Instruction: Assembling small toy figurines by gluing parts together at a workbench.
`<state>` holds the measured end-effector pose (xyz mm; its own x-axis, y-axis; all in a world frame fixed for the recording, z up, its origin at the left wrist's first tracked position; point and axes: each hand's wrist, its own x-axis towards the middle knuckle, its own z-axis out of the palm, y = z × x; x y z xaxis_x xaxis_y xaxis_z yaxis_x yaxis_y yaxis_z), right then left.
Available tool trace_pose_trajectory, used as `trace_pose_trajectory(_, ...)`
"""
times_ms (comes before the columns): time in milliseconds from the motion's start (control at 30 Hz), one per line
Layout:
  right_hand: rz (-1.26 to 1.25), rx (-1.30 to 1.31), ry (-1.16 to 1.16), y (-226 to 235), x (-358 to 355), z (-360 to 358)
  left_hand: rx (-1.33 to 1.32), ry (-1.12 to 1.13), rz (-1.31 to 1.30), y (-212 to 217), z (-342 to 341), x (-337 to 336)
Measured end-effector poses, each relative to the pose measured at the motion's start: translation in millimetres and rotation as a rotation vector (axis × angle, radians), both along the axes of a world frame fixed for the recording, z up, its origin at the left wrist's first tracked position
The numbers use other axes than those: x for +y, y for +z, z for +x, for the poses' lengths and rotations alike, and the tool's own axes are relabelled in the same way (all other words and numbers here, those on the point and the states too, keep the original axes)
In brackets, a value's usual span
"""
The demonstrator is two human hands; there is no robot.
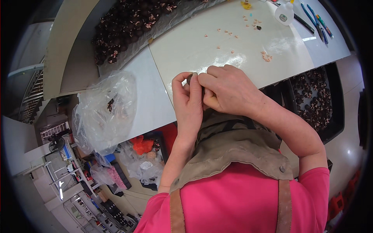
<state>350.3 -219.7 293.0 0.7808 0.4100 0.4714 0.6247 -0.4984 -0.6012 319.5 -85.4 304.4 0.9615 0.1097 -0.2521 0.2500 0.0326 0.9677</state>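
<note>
Between the fingers of my left hand [187, 95] is a small dark rounded piece [189, 79], mostly covered by the fingertips. My right hand [229, 87] is closed in a pinch against it, its fingertips meeting the left thumb; whatever lies inside that pinch is hidden. Both hands are over the near edge of the pale worktable [186, 50], close to my apron. Small pinkish scraps [266, 56] are scattered on the tabletop beyond my hands. At the far left, a heap of dark round pieces with pinkish parts [128, 29] lies on grey plastic sheeting [155, 37].
A clear plastic bag [108, 112] hangs over the table's left edge. Far right are a white bottle [284, 14], blue-handled pliers [312, 17] and a black pen [304, 24]. Under the table's right side, a black tray [337, 112] holds more dark pieces.
</note>
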Motion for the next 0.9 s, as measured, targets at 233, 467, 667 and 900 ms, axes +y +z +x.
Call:
trace_pose_trajectory(233, 0.032, -0.071, -0.052, -6.2, 3.8, -3.7, 0.019, -0.01, 0.026, 3.7, 2.6, -2.9)
trace_pose_trajectory(467, -0.009, -0.068, -0.075, -6.9, 7.7, -5.0, -0.006, 0.036, 0.023, 2.4, 2.0, -3.3)
trace_pose_trajectory(667, 0.013, -0.056, -0.101, -9.3, 9.1, -8.8, -0.014, 0.014, 0.053, 1.6, 0.3, -2.0)
trace_pose_trajectory(900, 0.012, -0.03, -0.121, -7.6, 6.3, -11.1, -0.022, 0.006, 0.031, 0.6, -0.8, -4.0)
